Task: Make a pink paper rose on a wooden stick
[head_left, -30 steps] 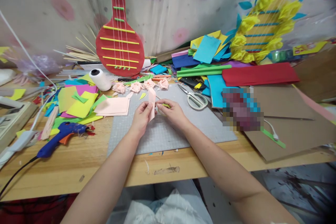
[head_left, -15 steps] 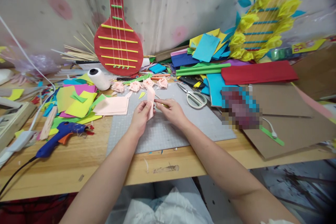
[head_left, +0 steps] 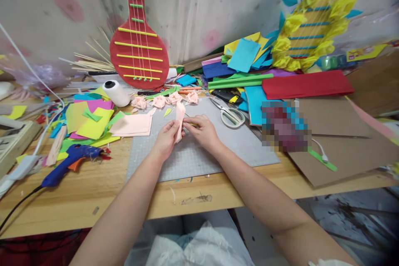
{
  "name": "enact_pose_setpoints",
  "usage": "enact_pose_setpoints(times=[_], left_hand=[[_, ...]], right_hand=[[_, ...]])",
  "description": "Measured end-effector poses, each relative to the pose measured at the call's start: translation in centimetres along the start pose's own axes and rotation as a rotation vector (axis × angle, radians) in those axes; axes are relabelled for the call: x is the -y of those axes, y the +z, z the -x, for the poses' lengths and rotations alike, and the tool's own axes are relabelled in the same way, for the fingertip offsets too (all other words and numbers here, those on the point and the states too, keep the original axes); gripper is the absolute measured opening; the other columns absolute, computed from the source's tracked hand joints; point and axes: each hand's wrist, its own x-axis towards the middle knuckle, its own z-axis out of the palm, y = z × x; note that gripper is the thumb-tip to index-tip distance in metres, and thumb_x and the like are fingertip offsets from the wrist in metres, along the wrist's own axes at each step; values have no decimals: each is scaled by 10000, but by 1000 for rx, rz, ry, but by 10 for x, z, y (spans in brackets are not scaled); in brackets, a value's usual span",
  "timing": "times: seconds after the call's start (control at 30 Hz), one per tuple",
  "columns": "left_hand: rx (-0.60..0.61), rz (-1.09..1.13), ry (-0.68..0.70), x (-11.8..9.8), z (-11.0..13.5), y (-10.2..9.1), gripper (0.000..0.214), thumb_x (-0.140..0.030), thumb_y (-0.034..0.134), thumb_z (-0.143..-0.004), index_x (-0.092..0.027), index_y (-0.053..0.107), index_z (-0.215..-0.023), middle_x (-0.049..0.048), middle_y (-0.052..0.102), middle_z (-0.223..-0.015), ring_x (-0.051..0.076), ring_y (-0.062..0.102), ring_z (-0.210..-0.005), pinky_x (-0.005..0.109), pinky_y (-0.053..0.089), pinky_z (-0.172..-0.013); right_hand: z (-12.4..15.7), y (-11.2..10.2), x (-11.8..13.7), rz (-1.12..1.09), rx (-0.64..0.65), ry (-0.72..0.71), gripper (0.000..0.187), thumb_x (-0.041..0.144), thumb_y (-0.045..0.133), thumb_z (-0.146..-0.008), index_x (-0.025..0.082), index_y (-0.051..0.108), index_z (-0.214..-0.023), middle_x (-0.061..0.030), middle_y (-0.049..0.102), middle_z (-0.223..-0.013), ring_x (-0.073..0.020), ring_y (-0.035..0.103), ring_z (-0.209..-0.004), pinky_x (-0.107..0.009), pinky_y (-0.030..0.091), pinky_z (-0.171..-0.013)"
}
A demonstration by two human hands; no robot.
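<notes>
My left hand (head_left: 166, 138) is closed on a pale pink crepe paper strip (head_left: 180, 112), which stands up out of the fingers and shows a little below them. Close against its right side, my right hand (head_left: 203, 134) is pinched around a thin stick, mostly hidden; a yellow-green bit shows between the fingers and a slim grey end points up past the strip. Both hands are above a grey cutting mat (head_left: 218, 149). Several pink paper roses (head_left: 158, 101) lie in a row behind them. Pink paper sheets (head_left: 132, 125) are left of my left hand.
Scissors (head_left: 232, 117) lie right of my hands. A blue glue gun (head_left: 67, 164) with its cord rests at left, near coloured paper scraps (head_left: 99, 122) and a white thread spool (head_left: 116, 93). A red paper lute (head_left: 140, 56) stands behind. Brown cardboard (head_left: 327, 158) covers the right side.
The pink strip tilts slightly more to the right at its top. Both hands keep nearly the same place and hold; the whole view has shifted a little.
</notes>
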Motion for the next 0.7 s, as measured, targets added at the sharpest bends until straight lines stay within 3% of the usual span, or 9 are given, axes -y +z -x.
enact_pose_setpoints(times=[0.27,0.5,0.57,0.7], left_hand=[[35,-128,25,-2,2,-2,282,-403,652,-637,-169,517,-719,-45,530,-611,61,502,-533,186,424,-536],[19,-228,85,-2,0,-1,303,-426,641,-632,-178,519,-755,-37,544,-669,78,529,-535,230,455,-560],[-24,-230,103,0,-1,-1,306,-412,643,-633,-185,506,-786,-35,548,-687,84,536,-556,231,452,-564],[-182,-289,298,1,-3,-1,248,-308,680,-609,-175,509,-729,-40,525,-678,68,507,-610,183,411,-580]], right_hand=[[0,0,-3,-103,-30,27,140,259,580,-738,223,694,-810,-14,631,-698,-147,524,-739,-277,383,-714],[1,0,-4,3,-44,24,136,288,574,-743,240,691,-793,-15,630,-703,-159,533,-755,-290,385,-733],[1,0,-3,8,-49,21,130,287,573,-743,243,688,-784,-13,631,-707,-158,534,-756,-293,383,-738],[1,0,0,12,-50,27,125,289,569,-746,239,681,-770,-11,630,-709,-158,529,-750,-286,381,-725]])
